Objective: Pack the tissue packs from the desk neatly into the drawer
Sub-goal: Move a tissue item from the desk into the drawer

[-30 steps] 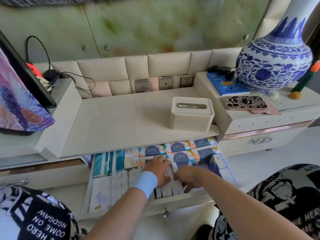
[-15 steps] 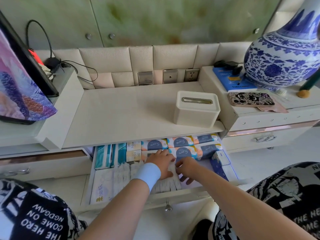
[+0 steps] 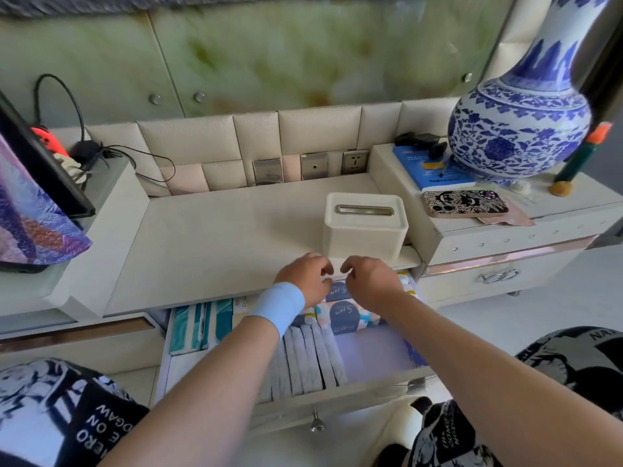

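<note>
Hovering at the counter front edge, left hand and right hand with fingers curled, empty, above tissue packs in the open drawer.

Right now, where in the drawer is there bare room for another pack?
Free: the drawer floor's front right, between the grey packs and right wall, before the Pure packs. Crowded: the back row and left, where teal packs sit.
</note>
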The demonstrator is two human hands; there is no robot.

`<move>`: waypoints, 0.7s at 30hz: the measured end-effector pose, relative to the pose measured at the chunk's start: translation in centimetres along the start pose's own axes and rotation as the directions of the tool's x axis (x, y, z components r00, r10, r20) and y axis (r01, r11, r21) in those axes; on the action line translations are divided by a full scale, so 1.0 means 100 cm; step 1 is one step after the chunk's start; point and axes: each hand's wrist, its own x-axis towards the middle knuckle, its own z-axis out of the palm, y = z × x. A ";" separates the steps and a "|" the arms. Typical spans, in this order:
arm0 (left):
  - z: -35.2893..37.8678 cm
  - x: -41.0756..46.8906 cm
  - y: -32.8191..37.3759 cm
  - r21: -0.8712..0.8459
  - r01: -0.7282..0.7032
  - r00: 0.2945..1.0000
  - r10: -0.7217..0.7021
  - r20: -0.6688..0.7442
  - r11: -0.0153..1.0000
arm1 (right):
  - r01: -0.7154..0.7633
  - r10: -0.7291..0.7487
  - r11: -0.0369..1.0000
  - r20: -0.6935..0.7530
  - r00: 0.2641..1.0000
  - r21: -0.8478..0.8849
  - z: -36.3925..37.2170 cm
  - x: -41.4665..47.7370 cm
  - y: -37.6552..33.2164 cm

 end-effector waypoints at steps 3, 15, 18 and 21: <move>-0.021 0.025 0.007 -0.042 -0.033 0.985 0.025 -0.168 0.999 | 0.171 -0.198 0.974 -0.201 0.959 -0.147 -0.033 0.024 0.004; -0.026 0.065 0.022 -0.405 0.112 0.984 -0.158 -0.082 0.908 | 0.121 -0.139 0.840 0.006 0.990 -0.529 -0.058 0.069 0.017; -0.020 0.052 0.011 -0.418 0.071 0.968 -0.164 -0.191 0.906 | 0.113 -0.135 0.849 -0.004 0.991 -0.517 -0.055 0.061 0.016; -0.011 0.029 0.001 -0.348 0.098 0.965 -0.175 -0.197 0.932 | 0.135 -0.146 0.872 0.012 0.989 -0.471 -0.053 0.047 0.017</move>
